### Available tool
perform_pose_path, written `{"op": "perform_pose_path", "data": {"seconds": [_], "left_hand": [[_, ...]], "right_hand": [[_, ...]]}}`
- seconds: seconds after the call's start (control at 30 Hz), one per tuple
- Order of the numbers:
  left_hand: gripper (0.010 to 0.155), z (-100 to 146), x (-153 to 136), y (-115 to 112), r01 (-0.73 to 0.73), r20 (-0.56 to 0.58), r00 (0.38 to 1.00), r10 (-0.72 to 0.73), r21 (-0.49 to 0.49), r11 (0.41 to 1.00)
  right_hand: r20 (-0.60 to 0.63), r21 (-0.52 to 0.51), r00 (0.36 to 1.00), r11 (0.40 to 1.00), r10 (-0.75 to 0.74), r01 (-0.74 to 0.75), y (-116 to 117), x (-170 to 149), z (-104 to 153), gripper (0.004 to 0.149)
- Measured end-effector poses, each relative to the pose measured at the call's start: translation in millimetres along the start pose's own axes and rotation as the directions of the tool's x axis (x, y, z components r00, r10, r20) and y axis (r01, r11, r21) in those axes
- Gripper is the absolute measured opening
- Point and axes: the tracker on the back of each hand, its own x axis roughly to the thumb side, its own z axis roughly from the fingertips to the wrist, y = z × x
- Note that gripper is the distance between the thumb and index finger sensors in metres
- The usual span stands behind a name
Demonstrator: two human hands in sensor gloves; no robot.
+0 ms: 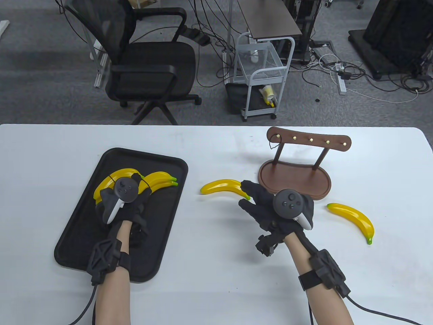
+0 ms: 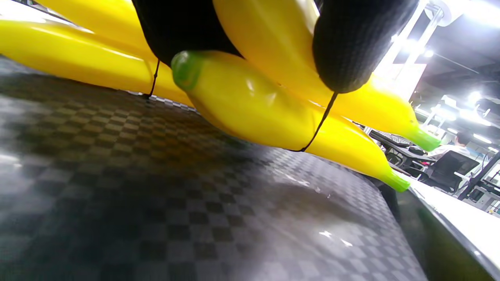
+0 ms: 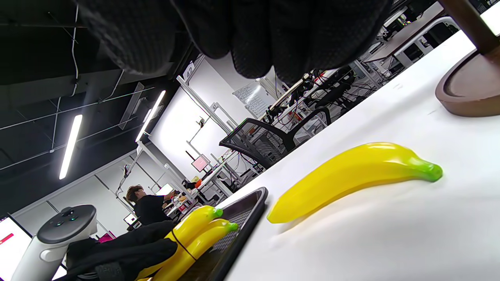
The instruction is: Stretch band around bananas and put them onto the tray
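Several yellow bananas lie bundled on the black tray, with a thin black band around them. My left hand lies over the bundle, fingers curled onto the bananas, gripping them just above the tray floor. A loose banana rests on the white table right of the tray. My right hand hovers at its green tip with fingers spread and holds nothing. In the right wrist view that banana lies below my fingers. Another loose banana lies far right.
A brown wooden stand with a hook bar stands just behind my right hand, its base close to the loose banana. Beyond the table's far edge are an office chair and a white cart.
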Motion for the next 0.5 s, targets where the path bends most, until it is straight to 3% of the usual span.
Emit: {"op": "perform_pose_path", "data": {"seconds": [0.5], "left_hand": [[0.065,0.2,-6.5,-8.0,-0.042,-0.011,0.999,0.042,-0.043,0.998]], "right_hand": [[0.003,0.022,1.0,1.0,0.02,-0.02,1.8,0.4,0.1,0.065]]}}
